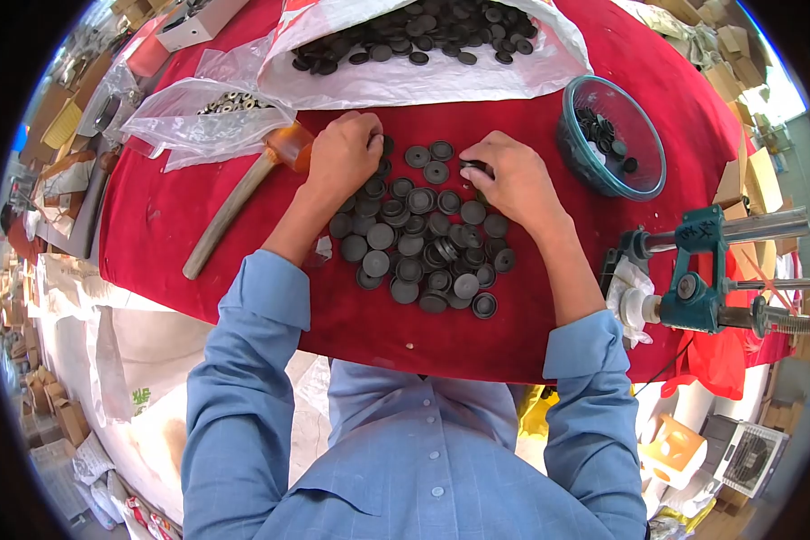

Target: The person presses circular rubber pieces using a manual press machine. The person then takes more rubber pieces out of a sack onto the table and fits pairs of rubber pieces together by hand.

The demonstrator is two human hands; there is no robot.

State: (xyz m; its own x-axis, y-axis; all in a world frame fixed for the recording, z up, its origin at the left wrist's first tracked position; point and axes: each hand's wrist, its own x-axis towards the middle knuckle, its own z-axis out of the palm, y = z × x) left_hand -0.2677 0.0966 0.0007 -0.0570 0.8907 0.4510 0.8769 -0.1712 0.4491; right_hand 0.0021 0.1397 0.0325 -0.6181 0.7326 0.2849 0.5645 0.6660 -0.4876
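A pile of black round caps with ridged rims lies on the red cloth in front of me. Beyond it, several of these caps lie singly. My right hand is closed, with a black cap pinched between thumb and fingers, just above the cloth. On the other side, my left hand has its fingers curled together at another black cap, which shows at the fingertips. The underside of that grip is hidden from me.
A white sack of black caps lies open at the back. A clear bag of small metal parts and an orange-headed hammer are at left. A glass bowl with caps and a green metal press are at right.
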